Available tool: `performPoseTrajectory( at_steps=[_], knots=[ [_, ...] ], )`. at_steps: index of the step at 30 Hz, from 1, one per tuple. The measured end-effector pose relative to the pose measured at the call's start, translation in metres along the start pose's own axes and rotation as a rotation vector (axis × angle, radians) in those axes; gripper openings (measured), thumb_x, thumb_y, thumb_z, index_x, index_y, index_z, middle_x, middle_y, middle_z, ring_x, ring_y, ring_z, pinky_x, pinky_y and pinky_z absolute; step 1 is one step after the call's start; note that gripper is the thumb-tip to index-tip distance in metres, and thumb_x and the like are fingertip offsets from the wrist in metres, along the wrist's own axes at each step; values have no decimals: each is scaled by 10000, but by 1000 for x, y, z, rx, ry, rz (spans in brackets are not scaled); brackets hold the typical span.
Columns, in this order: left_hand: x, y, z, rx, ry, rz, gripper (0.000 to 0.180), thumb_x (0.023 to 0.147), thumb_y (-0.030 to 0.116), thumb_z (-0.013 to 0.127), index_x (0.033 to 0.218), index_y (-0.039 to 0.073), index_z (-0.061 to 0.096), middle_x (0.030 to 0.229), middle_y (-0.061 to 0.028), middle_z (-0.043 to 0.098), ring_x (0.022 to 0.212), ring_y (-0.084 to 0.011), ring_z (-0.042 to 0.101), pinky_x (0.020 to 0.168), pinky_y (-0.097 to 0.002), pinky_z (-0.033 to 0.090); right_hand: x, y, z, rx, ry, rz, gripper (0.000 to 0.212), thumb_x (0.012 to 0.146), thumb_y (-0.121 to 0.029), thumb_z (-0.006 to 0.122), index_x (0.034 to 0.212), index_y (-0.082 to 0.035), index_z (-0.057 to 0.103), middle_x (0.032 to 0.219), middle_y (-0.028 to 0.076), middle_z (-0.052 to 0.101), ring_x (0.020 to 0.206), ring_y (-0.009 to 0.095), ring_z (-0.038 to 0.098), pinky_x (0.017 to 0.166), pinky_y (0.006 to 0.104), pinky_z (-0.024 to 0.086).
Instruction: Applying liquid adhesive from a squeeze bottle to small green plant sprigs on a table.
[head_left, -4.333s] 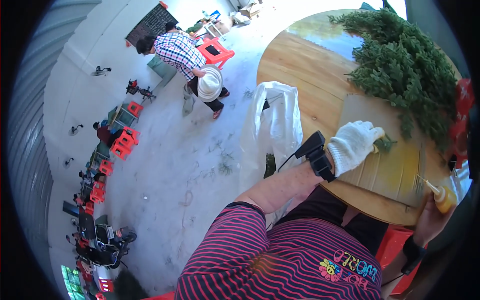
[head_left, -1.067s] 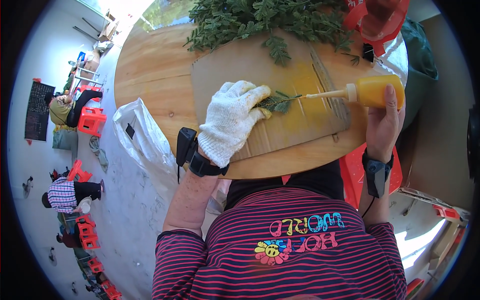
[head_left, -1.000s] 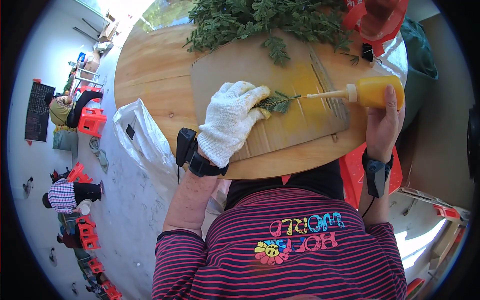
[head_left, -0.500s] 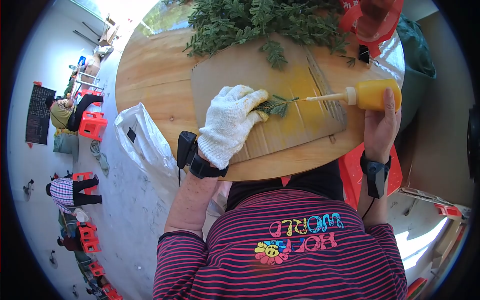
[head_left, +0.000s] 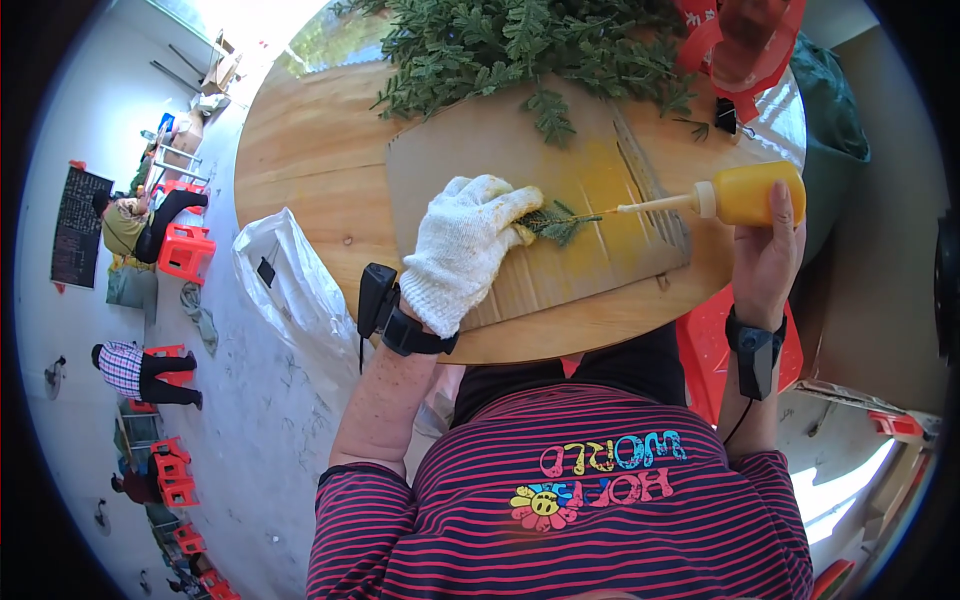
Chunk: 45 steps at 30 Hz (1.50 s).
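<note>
My left hand (head_left: pixel 465 245), in a white knit glove with yellow-stained fingertips, pinches a small green fir sprig (head_left: pixel 560 224) over the cardboard sheet (head_left: pixel 470 150). The sprig's bare stem points right. Bare, my right hand (head_left: pixel 768 250) grips a squeeze bottle (head_left: pixel 752 194) of yellow liquid, tipped on its side. Its long pale nozzle reaches left to the end of the stem; whether the two touch is too small to tell. Yellow smears mark the cardboard under the nozzle.
A heap of fir branches (head_left: pixel 500 50) covers the table's far side. Beyond the bottle are a red plastic bag (head_left: pixel 745 60) and a black binder clip (head_left: pixel 726 115). A white sack (head_left: pixel 290 270) hangs at the round wooden table's (head_left: pixel 310 150) left edge. People sit by red stools (head_left: pixel 185 250) far left.
Both hands have shifted very slightly right, with the sprig and bottle still held. The nozzle stays at the stem's end.
</note>
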<state>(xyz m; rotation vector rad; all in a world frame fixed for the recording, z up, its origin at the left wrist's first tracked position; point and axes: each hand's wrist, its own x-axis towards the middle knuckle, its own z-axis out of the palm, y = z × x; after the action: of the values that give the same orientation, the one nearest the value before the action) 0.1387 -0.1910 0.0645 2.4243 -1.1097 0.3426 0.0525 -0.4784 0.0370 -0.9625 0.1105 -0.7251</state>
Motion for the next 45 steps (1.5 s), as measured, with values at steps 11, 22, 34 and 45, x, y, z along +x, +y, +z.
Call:
performPoseTrajectory(
  at_steps=[11,22,34,45],
  knots=[
    [2,-2,2,-3,10,24,371,635,128,714,1000,138,645,881,-49,603,826,-255,552,733,-345,478,-1,1,0,-36,-1,8,250,910,-195,554,1101,-39,515,1011,42,577,932,131,567,830,288,454],
    [0,2,-4,22,0,-27,351,643,105,704,990,121,651,889,-55,606,853,-253,554,742,-356,469,-19,-14,-11,-92,56,-20,290,902,-202,568,1119,-30,478,1011,58,558,937,138,555,832,285,458],
    [-25,-57,-71,570,157,-226,288,721,188,664,1004,181,615,835,-26,599,842,-235,568,737,-389,440,-3,16,-8,470,114,104,310,914,-265,534,1128,-43,500,1104,76,569,1028,194,552,888,341,440],
    [33,-17,-43,184,155,-101,287,752,254,663,1002,130,599,990,-96,582,811,-291,598,704,-374,483,2,27,-1,649,148,217,319,910,-301,529,1123,-64,501,1112,81,568,1045,224,544,894,374,427]
  ],
)
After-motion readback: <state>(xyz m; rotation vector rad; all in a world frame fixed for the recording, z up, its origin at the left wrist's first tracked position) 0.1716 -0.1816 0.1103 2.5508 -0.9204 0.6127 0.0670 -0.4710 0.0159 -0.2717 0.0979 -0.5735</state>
